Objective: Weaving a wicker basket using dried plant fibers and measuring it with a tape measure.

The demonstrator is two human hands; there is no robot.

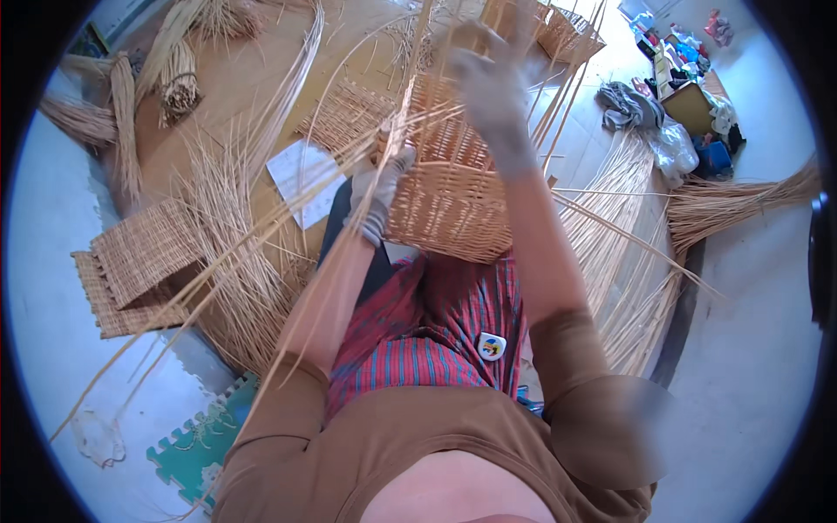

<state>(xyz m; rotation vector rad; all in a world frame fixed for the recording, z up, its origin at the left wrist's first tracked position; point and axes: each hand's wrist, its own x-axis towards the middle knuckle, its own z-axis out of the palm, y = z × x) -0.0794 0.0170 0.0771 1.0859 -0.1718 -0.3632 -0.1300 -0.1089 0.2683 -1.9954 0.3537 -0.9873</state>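
A partly woven wicker basket (449,209) sits upright at my lap, with long loose strands standing up and fanning out from its top edge. My left hand (381,187), in a grey-white glove, is closed round the basket's left corner, where several strands (301,202) cross and trail down to the left. My right hand (494,100), also gloved, is raised above the far right part of the basket among the upright strands. Motion smears its fingers, so I cannot make out whether it holds a strand. A striped red and blue cloth (418,362) covers my lap.
Loose straw strands (231,261) lie to the left, beside folded woven panels (148,253). A white paper sheet (305,181) and a woven mat (349,113) lie ahead. Strand bundles (750,205) spread on the right, below plastic bags (671,148) and a box of clutter (689,105).
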